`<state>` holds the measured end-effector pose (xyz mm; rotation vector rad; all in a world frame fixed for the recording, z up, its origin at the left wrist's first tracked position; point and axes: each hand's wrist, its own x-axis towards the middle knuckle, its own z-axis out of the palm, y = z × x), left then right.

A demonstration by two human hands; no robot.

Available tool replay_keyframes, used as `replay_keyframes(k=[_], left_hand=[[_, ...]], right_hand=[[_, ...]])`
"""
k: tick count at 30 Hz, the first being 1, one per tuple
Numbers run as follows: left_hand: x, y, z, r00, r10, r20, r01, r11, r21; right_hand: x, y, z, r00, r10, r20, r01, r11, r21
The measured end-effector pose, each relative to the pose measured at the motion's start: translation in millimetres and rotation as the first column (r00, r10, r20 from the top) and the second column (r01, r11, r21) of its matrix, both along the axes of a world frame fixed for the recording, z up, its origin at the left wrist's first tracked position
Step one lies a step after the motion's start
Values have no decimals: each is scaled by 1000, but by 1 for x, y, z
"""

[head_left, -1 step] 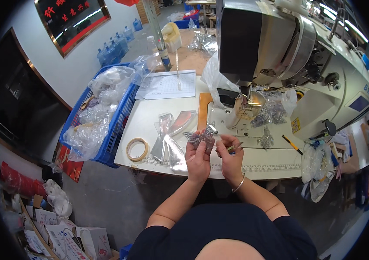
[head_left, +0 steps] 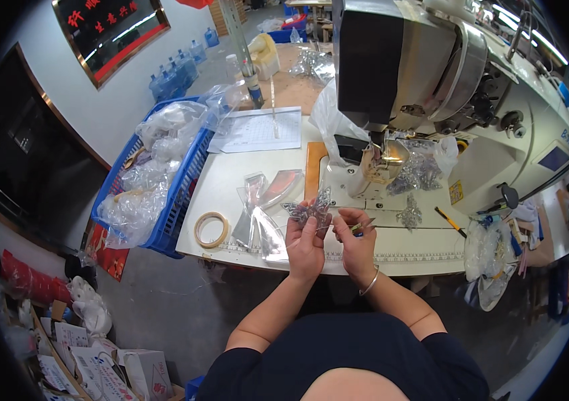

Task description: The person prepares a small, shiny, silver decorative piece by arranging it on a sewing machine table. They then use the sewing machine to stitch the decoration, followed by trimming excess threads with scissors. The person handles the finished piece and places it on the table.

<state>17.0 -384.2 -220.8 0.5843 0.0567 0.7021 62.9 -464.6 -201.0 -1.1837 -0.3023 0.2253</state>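
Observation:
My left hand (head_left: 306, 247) is closed on a silvery, glittering piece with pointed lobes (head_left: 311, 210), held above the near edge of the white table, thumb on top. Just beside it, my right hand (head_left: 356, 244) is closed around a small tool with a pointed metal tip (head_left: 370, 222), probably thread snips; most of it hides behind the fingers. The right fingertips are close to the piece's edge, and I cannot tell whether they touch it. Clear, shiny plastic cut pieces (head_left: 257, 207) lie to the left of the hands. A similar glittering piece (head_left: 410, 212) rests to the right.
A sewing machine (head_left: 391, 160) stands beyond my hands on the white table (head_left: 224, 175). At left are a tape roll (head_left: 211, 230) and a blue basket (head_left: 164, 230) of plastic bags. An orange-brown strip (head_left: 313, 170), paper sheet (head_left: 257, 130) and yellow-black cutter (head_left: 451, 222) lie around.
The glittering piece has tilted slightly in my left hand. Both hands stay in nearly the same place.

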Motion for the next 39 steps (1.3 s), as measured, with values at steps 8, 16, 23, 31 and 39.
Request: replay_keyframes(k=[8, 16, 23, 31, 39], left_hand=[[-1, -3, 6, 999, 11, 33, -11, 1000, 10], [-6, -2, 10, 982, -139, 125, 121, 983, 141], [-3, -4, 2, 999, -45, 21, 38, 966, 258], [1, -7, -4, 984, 173, -52, -130, 877, 462], [5, -4, -8, 944, 307, -121, -199, 823, 531]], right_hand=[[2, -11, -9, 989, 98, -108, -89, 993, 82], [6, -17, 5, 986, 96, -135, -85, 992, 88], [4, -19, 4, 977, 132, -168, -106, 982, 155], [3, -17, 7, 968, 142, -207, -107, 980, 170], [0, -17, 1, 964, 162, -210, -131, 979, 153]])
